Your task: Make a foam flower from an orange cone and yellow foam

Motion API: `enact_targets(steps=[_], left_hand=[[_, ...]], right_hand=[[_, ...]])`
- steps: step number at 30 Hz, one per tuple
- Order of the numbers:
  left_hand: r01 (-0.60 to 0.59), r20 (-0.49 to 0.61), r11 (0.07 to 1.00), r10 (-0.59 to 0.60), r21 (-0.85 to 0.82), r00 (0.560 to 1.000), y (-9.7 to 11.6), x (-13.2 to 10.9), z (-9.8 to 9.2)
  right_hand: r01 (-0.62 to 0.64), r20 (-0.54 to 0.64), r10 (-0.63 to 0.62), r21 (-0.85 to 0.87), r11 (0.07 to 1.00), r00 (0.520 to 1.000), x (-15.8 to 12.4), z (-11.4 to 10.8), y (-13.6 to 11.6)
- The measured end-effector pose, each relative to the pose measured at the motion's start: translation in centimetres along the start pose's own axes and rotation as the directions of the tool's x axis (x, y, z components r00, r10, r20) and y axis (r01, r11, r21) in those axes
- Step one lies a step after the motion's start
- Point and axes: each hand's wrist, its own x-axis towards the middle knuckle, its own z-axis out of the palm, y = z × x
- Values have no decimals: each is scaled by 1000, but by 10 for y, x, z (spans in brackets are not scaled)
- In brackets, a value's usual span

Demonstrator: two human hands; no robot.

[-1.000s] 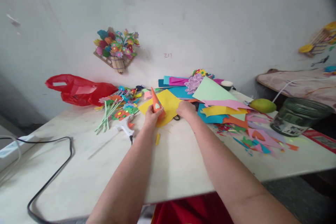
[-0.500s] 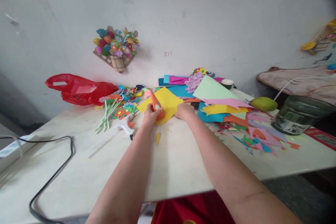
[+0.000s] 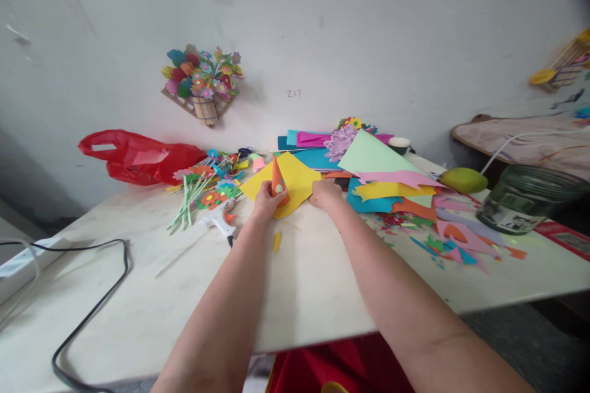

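Observation:
My left hand (image 3: 268, 199) is wrapped round the lower part of an orange paper cone (image 3: 278, 182). The cone stands nearly upright on a yellow craft sheet (image 3: 302, 175), and pale spots show on its side. My right hand (image 3: 325, 192) is closed at the sheet's right corner, with the fingertips mostly hidden behind the hand. A small yellow scrap (image 3: 277, 241) lies on the table in front of the sheet. To the left of my left hand rests a white glue gun (image 3: 218, 218).
At left are a red plastic bag (image 3: 142, 156), pale green sticks (image 3: 188, 199), a black cable (image 3: 104, 295) and a power strip (image 3: 25, 258). Coloured sheets (image 3: 373, 156), scraps (image 3: 454, 242), a glass jar (image 3: 519, 202) and a yellow-green fruit (image 3: 463, 180) lie to the right.
The orange cone has shifted slightly right and now stands more upright in my left hand. My right hand has stayed at the yellow sheet's corner.

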Motion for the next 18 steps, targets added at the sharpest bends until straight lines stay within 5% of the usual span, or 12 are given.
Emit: enact_targets(steps=[7,18], left_hand=[[10,67,999,-7,-45,998,4,-3,-1],[-132,-1,983,133,-127,991,14,1,-3]], right_hand=[[0,53,2,-32,999,999,-6,-8,-2],[38,34,-36,-60,997,999,-5,-7,-1]])
